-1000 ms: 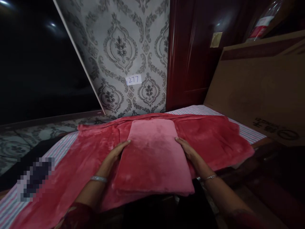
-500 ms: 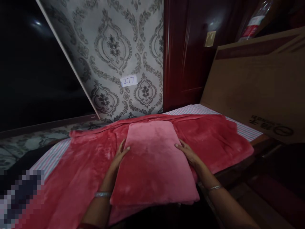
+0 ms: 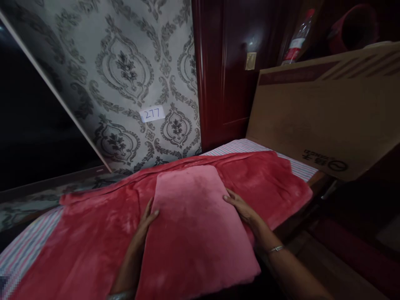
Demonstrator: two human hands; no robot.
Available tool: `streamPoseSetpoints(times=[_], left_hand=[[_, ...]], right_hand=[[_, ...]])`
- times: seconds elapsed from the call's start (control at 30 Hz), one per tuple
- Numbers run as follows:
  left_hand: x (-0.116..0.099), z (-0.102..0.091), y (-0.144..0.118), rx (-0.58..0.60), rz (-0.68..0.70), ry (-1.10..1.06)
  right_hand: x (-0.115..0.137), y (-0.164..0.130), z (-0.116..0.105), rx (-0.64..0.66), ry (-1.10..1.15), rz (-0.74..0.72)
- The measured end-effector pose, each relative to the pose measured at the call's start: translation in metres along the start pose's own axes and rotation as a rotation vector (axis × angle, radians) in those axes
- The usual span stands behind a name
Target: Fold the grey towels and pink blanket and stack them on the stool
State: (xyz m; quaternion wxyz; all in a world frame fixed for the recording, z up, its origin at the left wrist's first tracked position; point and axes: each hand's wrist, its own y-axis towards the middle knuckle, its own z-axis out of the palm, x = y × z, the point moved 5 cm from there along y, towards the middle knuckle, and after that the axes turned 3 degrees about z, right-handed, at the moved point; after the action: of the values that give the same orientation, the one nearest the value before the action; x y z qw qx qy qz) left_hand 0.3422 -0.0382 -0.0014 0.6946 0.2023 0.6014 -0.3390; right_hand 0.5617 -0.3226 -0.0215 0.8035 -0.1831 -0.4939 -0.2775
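A thick folded plush blanket (image 3: 193,225), pink at its far end and along its right side and redder elsewhere, lies in front of me. My left hand (image 3: 146,221) grips its left edge, thumb on top and the other fingers partly hidden along the side. On the opposite edge, my right hand (image 3: 242,205) holds it the same way. Spread red plush fabric (image 3: 103,229) lies beneath and to both sides; whether it is one piece with the folded part I cannot tell. A bracelet shows on each wrist.
Striped cloth (image 3: 37,233) shows under the red fabric on the table. At the right stands a large cardboard box (image 3: 325,108), with a plastic bottle (image 3: 295,46) behind its top edge. Patterned wallpaper bears a paper label (image 3: 152,113) reading 277. A dark screen (image 3: 37,121) is at left.
The view has turned to the right, so the wall and box appear further left. Both hands keep their hold on the folded blanket's sides, its near end now closer to me.
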Motion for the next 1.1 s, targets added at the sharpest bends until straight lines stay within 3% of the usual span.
streamPoseSetpoints(times=[0.27, 0.43, 0.6, 0.77, 0.83, 0.9, 1.0, 1.1], left_hand=[[-0.009, 0.001, -0.003, 0.038, -0.016, 0.113], [-0.021, 0.000, -0.018, 0.111, 0.039, 0.240], [-0.040, 0.003, -0.024, 0.057, 0.147, 0.358], [-0.076, 0.018, 0.007, 0.106, 0.389, 0.538], [-0.095, 0.043, 0.016, 0.157, 0.484, 0.625], [-0.115, 0.085, 0.013, 0.224, 0.559, 0.664], [-0.143, 0.175, -0.014, 0.350, 0.630, 0.567], [-0.160, 0.280, -0.052, 0.543, 0.560, 0.299]], right_hand=[[-0.001, 0.001, -0.003, -0.014, -0.058, -0.024], [0.005, -0.008, 0.004, -0.022, -0.133, -0.025], [0.028, -0.016, 0.026, -0.110, -0.237, -0.125], [0.075, -0.038, 0.033, -0.081, -0.170, -0.207], [0.104, -0.061, 0.027, -0.086, -0.131, -0.258], [0.137, -0.095, 0.016, -0.141, -0.121, -0.320], [0.193, -0.161, -0.006, -0.283, -0.177, -0.414], [0.253, -0.236, -0.032, -0.436, -0.290, -0.539]])
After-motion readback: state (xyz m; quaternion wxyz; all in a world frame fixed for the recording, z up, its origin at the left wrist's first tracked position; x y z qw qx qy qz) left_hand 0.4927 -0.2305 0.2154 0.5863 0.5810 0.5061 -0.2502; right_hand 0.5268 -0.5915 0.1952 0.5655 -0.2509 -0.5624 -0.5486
